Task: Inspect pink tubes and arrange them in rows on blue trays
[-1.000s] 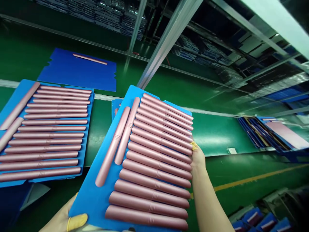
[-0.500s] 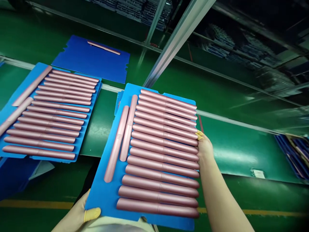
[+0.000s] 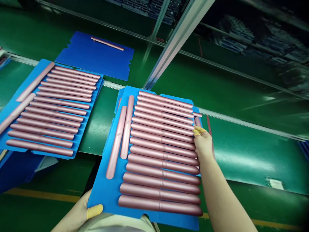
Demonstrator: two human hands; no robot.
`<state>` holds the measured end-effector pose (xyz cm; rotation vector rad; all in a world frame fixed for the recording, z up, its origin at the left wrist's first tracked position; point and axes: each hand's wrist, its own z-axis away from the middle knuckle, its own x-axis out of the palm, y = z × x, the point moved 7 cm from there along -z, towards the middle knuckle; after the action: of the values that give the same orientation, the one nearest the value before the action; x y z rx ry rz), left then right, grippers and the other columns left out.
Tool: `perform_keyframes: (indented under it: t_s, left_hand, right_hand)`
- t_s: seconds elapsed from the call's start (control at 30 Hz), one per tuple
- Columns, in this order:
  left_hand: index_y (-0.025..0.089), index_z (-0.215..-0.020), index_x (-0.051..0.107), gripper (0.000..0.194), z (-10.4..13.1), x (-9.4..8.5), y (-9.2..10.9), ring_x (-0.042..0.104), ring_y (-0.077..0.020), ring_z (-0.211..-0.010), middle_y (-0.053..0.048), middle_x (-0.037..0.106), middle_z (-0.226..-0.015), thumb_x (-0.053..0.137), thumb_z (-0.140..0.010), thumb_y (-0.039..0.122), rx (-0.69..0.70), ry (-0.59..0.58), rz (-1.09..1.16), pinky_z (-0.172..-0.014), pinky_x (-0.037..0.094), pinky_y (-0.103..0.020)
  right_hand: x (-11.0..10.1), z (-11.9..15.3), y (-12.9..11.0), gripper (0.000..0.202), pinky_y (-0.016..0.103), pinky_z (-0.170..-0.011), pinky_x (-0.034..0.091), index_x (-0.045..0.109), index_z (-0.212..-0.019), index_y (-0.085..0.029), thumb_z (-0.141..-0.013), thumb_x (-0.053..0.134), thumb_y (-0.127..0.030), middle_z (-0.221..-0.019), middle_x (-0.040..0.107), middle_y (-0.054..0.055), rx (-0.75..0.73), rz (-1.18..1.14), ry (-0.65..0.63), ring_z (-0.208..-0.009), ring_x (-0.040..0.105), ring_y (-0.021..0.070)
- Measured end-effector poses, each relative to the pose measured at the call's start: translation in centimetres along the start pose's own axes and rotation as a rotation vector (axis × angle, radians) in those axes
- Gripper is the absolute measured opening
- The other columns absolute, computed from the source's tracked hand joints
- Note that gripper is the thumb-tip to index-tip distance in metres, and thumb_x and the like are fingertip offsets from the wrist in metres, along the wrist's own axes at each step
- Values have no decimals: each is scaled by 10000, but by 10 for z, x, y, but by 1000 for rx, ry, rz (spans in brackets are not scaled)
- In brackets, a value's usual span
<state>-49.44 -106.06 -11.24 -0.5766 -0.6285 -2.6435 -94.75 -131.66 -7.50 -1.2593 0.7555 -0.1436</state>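
A blue board (image 3: 102,196) tilts up in front of me, carrying a long row of pink metallic tubes (image 3: 163,149) with fine ring marks near their middles. Two more such tubes (image 3: 116,141) lie crosswise along its left side. My left hand (image 3: 82,209) grips the lower left corner, its thumb in a yellow finger cot on top. At the right edge my right hand (image 3: 203,141) is closed on the board beside the tube ends, with yellow cots on its fingertips. Its fingers under the board are hidden.
Another blue board (image 3: 79,141) with similar tubes lies on the green bench (image 3: 241,154) to the left. Beyond it, a dark blue sheet (image 3: 96,61) bears one tube. Blue boards show beneath the held one. A metal post (image 3: 173,48) rises behind.
The held board has shifted slightly left and down at its far end, still in both hands. Part of another board with tubes now shows beyond its right edge. My view has turned a little.
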Motion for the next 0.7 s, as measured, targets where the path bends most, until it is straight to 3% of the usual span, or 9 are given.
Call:
perform_keyframes:
  t_s: [0.13, 0.27, 0.4, 0.47, 0.57, 0.63, 0.7]
  left_hand:
    - [195, -1113, 623, 579, 6, -2, 6, 554, -393, -1109, -133, 665, -1116, 787, -594, 393, 33, -18, -36, -919, 439, -544]
    - [214, -1067, 648, 551, 4, -11, 23, 498, -394, -1177, -117, 654, -1147, 762, -592, 469, 189, -5, -57, -991, 385, -517]
    - [253, -1145, 573, 517, 4, -32, 53, 524, -325, -1151, -86, 631, -1177, 701, -684, 448, 351, 261, -192, -988, 400, -443]
    - [260, -1196, 516, 528, 9, -32, 75, 532, -284, -1129, -77, 597, -1208, 682, -719, 412, 448, 388, -337, -996, 388, -398]
    - [254, -1221, 500, 539, 19, -11, 110, 546, -264, -1047, -79, 566, -1197, 664, -731, 407, 624, 525, -619, -966, 392, -370]
    - [246, -1248, 496, 551, 19, 17, 127, 553, -262, -973, -90, 549, -1189, 644, -742, 407, 714, 522, -817, -909, 417, -370]
    - [236, -1293, 474, 583, 11, 48, 138, 547, -276, -989, -107, 509, -1242, 623, -755, 403, 770, 438, -960, -904, 413, -377]
  right_hand:
    - [1, 2, -5, 250, 370, -804, 460, 660, -879, -181, -661, 545, -217, -731, 644, 27, -62, 186, 11, -741, 595, 197]
    - [0, 5, -13, 257, 450, -840, 433, 695, -867, -186, -674, 527, -202, -679, 629, 48, -93, 357, 33, -754, 597, 252]
    - [-9, 6, -24, 222, 490, -906, 391, 706, -819, -187, -679, 537, -219, -740, 638, 82, -115, 470, 57, -848, 593, 288]
    - [-15, 10, -38, 246, 481, -925, 387, 702, -856, -181, -700, 520, -234, -843, 648, 103, -170, 536, 90, -904, 586, 287]
    - [-4, 30, -74, 303, 450, -889, 429, 683, -962, -180, -746, 489, -268, -946, 650, 118, -375, 619, 88, -918, 586, 269]
    - [25, 57, -105, 323, 431, -870, 447, 665, -1018, -182, -786, 472, -295, -961, 658, 116, -569, 607, -15, -912, 589, 258]
    - [69, 93, -134, 333, 419, -874, 449, 644, -1064, -174, -822, 453, -298, -979, 667, 111, -759, 589, -188, -931, 587, 256]
